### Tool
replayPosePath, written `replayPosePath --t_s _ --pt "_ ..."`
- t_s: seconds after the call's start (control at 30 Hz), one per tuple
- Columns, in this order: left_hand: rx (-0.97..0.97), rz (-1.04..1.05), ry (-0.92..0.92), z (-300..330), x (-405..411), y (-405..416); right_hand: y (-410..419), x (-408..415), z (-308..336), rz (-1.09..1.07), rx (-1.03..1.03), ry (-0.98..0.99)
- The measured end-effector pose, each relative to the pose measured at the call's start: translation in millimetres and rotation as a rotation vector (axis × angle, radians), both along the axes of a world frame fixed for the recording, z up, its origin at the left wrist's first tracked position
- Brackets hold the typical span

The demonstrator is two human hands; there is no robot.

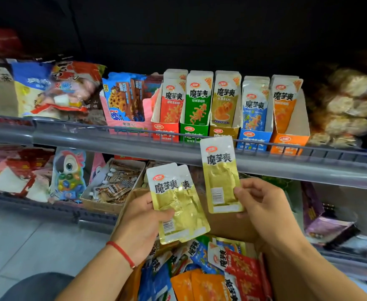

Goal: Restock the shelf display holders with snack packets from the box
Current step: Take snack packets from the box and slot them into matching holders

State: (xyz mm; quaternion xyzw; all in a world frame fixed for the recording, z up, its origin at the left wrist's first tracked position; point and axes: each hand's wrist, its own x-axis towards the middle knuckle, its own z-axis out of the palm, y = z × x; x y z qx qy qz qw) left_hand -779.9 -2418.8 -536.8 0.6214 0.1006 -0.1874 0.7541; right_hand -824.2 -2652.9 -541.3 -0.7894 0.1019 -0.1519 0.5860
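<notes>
Seen from above, looking down at two bare hands before a grey supermarket shelf rail [178,148]. Left hand [139,220], with a thin red string bracelet [121,253] at the wrist, pinching a small stack of flat gold-and-white foil snack packets [176,203] between thumb and fingers, at least two overlapping, printed side up. Right hand [263,205] gripping a single gold-and-white foil snack packet [220,174] by its lower right edge, held upright, its top overlapping the rail just below the holders. On the upper shelf, a row of five narrow open-topped cardboard display holders side by side: red [166,130], green [193,131], gold [223,132], blue [254,137] and orange [286,142], each with matching upright packets inside. Below the hands, an open brown cardboard box [228,224] heaped with loose red, blue, orange and gold packets [210,274]. To the left of the holders, a pink display carton of blue cookie-bar packs [123,98]. On the lower shelf at left, a parrot-shaped card of sweets [69,172] beside a tray of small brown pouches [115,183].
</notes>
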Motion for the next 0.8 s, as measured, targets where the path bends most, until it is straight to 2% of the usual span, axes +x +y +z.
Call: replayPosePath --t_s 0.07,0.13,0.17,0.27,0.33,0.4,0.47,0.5,0.53,0.6,0.63,0.67,0.73,0.8 --pt "0.007 -0.011 -0.012 0 -1 -2 4 -3 3 0.062 0.164 0.065" --pt "-0.010 -0.015 -0.001 -2 -1 -6 14 -6 2 0.135 0.243 0.201" --pt "-0.029 -0.016 0.016 -3 -1 -8 19 -8 -2 0.155 0.196 0.250" --pt "-0.126 -0.003 0.067 -7 -1 -18 31 -8 -11 0.191 -0.145 0.258" --pt "-0.162 0.005 0.056 -9 -6 -24 42 -7 -12 0.193 -0.252 0.246" --pt "-0.071 -0.009 -0.022 -11 -13 -29 49 -6 -15 0.191 -0.397 0.243" --pt "0.215 -0.018 -0.235 -18 -17 -31 51 -4 -14 0.164 -0.569 0.249" --pt "0.405 -0.020 -0.394 -23 -18 -30 51 -4 -9 0.168 -0.531 0.248" --pt "0.573 -0.025 -0.561 -27 -19 -30 52 -3 -8 0.205 -0.381 0.256" --pt "0.753 -0.071 -0.862 -35 -23 -34 59 -4 3 0.306 0.153 0.257" --pt "0.787 -0.133 -0.961 -38 -27 -38 63 -4 2 0.316 0.332 0.219" --pt "0.808 -0.182 -1.038 -40 -30 -41 65 -2 -4 0.275 0.394 0.165" --pt "0.836 -0.239 -1.117 -44 -34 -45 66 1 -12 0.130 0.365 0.060" --pt "0.836 -0.254 -1.123 -40 -32 -43 59 3 -12 0.018 0.407 0.074"
